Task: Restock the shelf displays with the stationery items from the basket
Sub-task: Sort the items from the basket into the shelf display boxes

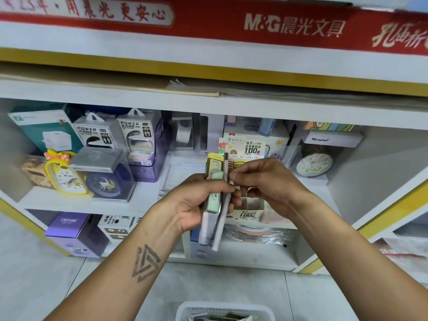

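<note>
White shelving [215, 105] with yellow trim fills the view, a red M&G banner [294, 25] at twelve o'clock. On its middle shelf at nine o'clock sit power bank boxes [115, 133] and a yellow alarm clock [63, 176]; a boxed clock [315, 164] sits at three o'clock. At centre stands a lead refill display box [251, 214], behind the hands. The left hand [192, 205] has its fingers curled around a bundle of slim stationery packs [214, 205], held upright in front of the display. The right hand [266, 181] pinches one thin pack at the bundle's top between thumb and fingertips. A white basket [224, 310] sits at six o'clock, holding more packs.
</note>
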A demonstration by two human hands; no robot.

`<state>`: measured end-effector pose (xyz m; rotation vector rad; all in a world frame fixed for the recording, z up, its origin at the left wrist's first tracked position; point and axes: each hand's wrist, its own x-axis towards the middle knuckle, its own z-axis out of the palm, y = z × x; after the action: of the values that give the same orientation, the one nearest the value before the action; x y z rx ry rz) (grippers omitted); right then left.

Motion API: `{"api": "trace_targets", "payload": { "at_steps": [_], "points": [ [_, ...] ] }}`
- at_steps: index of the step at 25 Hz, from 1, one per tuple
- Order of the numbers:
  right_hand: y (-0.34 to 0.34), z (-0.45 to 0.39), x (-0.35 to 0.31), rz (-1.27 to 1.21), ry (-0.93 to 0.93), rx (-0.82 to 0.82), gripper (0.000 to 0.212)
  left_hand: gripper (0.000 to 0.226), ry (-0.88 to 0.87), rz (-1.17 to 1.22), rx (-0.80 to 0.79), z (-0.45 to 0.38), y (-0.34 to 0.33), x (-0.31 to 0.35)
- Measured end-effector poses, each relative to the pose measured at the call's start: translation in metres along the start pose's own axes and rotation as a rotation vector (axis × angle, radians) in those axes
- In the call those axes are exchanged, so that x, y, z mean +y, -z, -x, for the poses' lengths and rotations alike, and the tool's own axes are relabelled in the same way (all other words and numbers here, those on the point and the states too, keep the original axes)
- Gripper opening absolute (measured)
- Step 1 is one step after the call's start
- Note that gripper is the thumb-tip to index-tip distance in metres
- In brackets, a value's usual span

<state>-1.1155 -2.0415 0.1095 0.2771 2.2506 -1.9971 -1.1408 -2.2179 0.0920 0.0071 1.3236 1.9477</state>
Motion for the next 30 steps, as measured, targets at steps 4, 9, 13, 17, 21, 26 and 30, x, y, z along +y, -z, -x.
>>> {"api": "trace_targets", "payload": {
  "at_steps": [4,9,13,17,21,26,30],
  "points": [
    [0.003,0.002,-0.002,-0.11,0.02,0.046,0.007,0.036,0.016,0.052,-0.014,0.006,0.002,0.005],
    [0.005,0.003,-0.005,-0.172,0.143,0.113,0.007,0.034,0.033,0.004,0.0,0.011,0.006,0.006],
    [0.004,0.005,-0.004,-0.158,0.184,0.133,0.007,0.022,0.065,0.011,0.049,0.019,0.008,0.009],
    [0.009,0.004,-0.006,-0.129,0.267,0.256,0.006,0.02,0.029,0.009,0.23,0.024,0.021,0.02],
    [0.003,0.003,-0.007,-0.024,0.329,0.281,0.004,0.018,-0.026,0.004,0.285,0.037,0.04,0.036],
    [-0.021,0.002,-0.005,0.02,0.39,0.221,0.01,0.018,-0.039,-0.018,0.305,0.055,0.059,0.046],
    [-0.044,-0.002,-0.003,0.034,0.442,0.182,0.014,0.022,-0.064,-0.013,0.356,0.066,0.07,0.049]
  ]
}}
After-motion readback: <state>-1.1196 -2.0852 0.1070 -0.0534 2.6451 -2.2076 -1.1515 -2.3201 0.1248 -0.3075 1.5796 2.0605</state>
